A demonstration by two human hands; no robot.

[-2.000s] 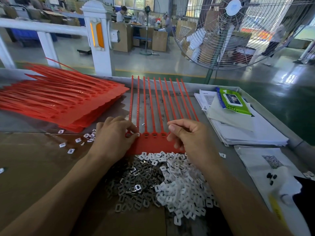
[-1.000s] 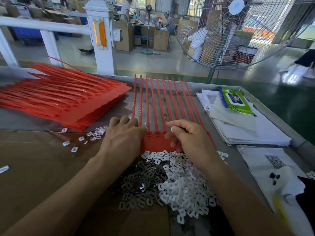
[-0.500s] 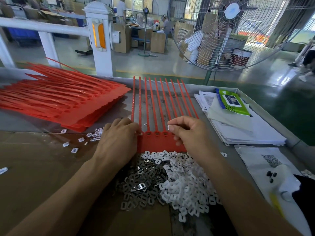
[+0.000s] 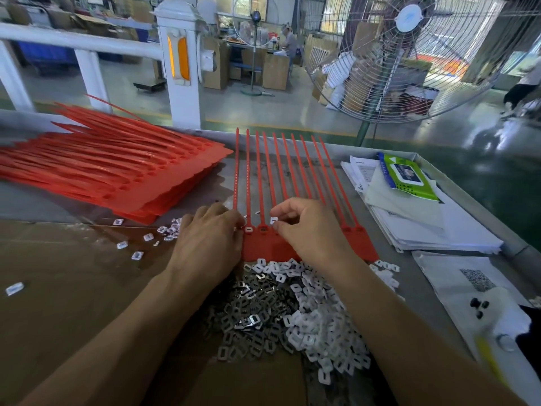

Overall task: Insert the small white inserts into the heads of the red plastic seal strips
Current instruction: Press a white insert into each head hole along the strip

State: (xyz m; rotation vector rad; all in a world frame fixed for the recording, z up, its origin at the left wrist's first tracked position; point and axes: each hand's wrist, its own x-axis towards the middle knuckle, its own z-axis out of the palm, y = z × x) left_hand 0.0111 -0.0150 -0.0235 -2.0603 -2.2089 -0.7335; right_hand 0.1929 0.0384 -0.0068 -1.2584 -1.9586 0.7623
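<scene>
No legible text anywhere.

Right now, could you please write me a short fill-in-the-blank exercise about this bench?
1. The right hand pinches a small ____ insert.
2. The seal strips are ____ in colour.
3. The green packet lies on a stack of ____.
4. The left hand rests on the strip row's ____ end.

Missing words: white; red; papers; left

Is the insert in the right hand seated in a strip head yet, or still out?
Still out. The right hand pinches the white insert at its fingertips, just above the heads of the red seal strips, not in a slot.
</scene>
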